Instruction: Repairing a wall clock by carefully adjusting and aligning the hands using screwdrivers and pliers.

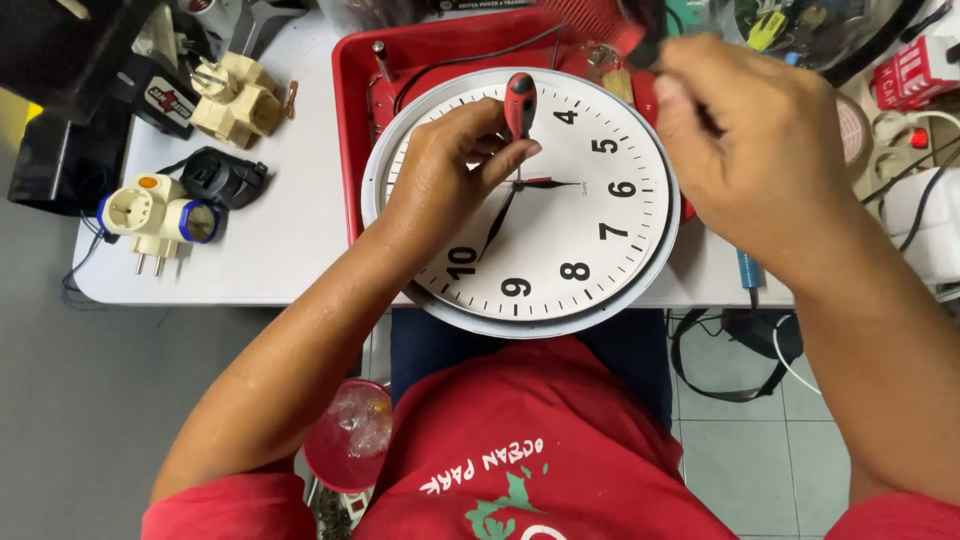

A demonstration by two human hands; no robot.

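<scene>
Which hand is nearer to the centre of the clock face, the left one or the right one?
Left. The left hand holds the red screwdriver upright right over the centre of the clock. The right hand is raised above the clock's far right edge.

A small repair workshop, by the look of the bench. A white table (290, 230) holds a red tray (350, 120), and a wall clock (590, 240) lies flat, half on the tray. Left of the clock are beige plug adapters (235, 95), a black adapter (225, 178) and a white and blue adapter (160, 215). Right of the clock, cables (925, 200) and a red device (920, 70) crowd the table edge. Below the clock is tiled floor (760, 450).
</scene>
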